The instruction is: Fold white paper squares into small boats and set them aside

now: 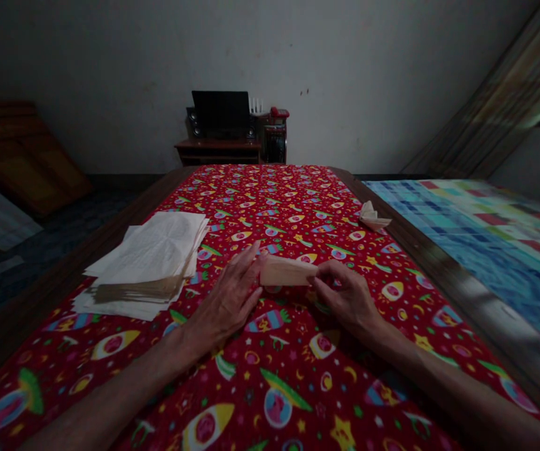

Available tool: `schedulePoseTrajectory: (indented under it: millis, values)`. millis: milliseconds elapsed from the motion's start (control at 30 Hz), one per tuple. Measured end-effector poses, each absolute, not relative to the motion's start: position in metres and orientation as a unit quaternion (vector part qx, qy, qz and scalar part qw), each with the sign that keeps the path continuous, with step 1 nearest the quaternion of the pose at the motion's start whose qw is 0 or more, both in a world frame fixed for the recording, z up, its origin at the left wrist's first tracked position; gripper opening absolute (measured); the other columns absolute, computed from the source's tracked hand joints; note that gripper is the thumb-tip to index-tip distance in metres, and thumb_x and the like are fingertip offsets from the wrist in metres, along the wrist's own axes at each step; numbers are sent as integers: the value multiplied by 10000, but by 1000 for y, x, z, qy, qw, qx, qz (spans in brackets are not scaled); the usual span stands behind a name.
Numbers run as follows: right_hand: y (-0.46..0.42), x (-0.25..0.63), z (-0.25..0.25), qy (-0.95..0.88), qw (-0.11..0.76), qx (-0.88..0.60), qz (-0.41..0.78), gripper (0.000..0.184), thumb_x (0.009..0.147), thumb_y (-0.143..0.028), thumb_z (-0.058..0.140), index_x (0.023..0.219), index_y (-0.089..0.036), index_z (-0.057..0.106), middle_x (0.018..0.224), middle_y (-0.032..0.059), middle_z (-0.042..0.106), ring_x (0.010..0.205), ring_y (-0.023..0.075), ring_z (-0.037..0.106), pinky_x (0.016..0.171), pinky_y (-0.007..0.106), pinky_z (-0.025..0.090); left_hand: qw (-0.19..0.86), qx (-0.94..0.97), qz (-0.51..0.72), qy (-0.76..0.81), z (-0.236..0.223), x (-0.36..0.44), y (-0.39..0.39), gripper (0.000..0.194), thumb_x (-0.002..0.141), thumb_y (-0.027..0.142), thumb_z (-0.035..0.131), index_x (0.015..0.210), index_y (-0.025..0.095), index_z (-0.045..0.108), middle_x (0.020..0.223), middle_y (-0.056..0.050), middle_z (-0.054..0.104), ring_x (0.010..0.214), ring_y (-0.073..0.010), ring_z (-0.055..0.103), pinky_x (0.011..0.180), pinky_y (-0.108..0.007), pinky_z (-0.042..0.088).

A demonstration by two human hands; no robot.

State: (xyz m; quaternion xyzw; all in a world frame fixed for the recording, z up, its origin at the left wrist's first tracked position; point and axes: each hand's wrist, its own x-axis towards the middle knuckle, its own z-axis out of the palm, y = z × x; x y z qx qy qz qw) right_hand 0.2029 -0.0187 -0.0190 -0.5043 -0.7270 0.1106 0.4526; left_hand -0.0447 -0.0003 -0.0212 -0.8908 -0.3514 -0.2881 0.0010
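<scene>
A folded strip of pale paper (285, 272) lies on the red patterned cloth between my hands, its right end narrower than its left. My left hand (235, 289) rests on the cloth with fingers stretched out, touching the strip's left end. At the other end, my right hand (347, 293) pinches the narrow tip between thumb and forefinger. To the left sits a stack of thin paper sheets (157, 247), loosely piled with uneven edges. Near the table's right edge stands a small folded paper piece (372, 217) with upright points.
The red cloth (270, 188) covers a dark wooden table (420, 275). Beyond its far end, a cabinet (218, 145) bears a black screen (222, 111) and speakers, with a red telephone (279, 113) beside it. A bed with a checked cover (477, 219) is at right, a wooden cupboard (25, 150) at left.
</scene>
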Motion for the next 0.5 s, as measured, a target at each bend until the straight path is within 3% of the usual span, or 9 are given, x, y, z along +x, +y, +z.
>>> schedulePoseTrajectory:
  millis: [100, 233, 367, 500]
  values:
    - [-26, 207, -7, -748, 488, -449, 34, 51, 836, -161, 556, 818, -206, 539, 818, 30, 616, 759, 150, 583, 668, 264, 465, 14, -884, -323, -337, -18, -45, -2, 736, 907, 147, 449, 1482, 256, 2, 1554, -105, 90, 1423, -283, 116, 1133, -507, 237]
    - [-34, 208, -5, -829, 406, -376, -77, 80, 855, -110, 523, 862, -189, 538, 848, 62, 631, 792, 165, 567, 684, 284, 448, 37, -883, -344, -315, -16, -43, -7, 778, 899, 144, 484, 1474, 283, -21, 1548, -120, 90, 1415, -304, 131, 1105, -536, 259]
    - [-38, 201, -17, -871, 314, -367, -88, 112, 895, -133, 464, 832, -165, 552, 773, 65, 628, 733, 161, 531, 654, 282, 403, 59, -901, -318, -289, -15, -38, -14, 574, 884, 204, 550, 1399, 239, 298, 1440, -124, 337, 1321, -286, 314, 1077, -487, 317]
    - [-39, 196, -23, -895, 279, -342, -63, 204, 921, -143, 408, 821, -157, 585, 746, 63, 615, 703, 154, 504, 645, 276, 385, 50, -922, -273, -269, -14, -32, -20, 227, 895, 204, 533, 1118, 203, 574, 1121, -71, 591, 1058, -218, 499, 927, -365, 431]
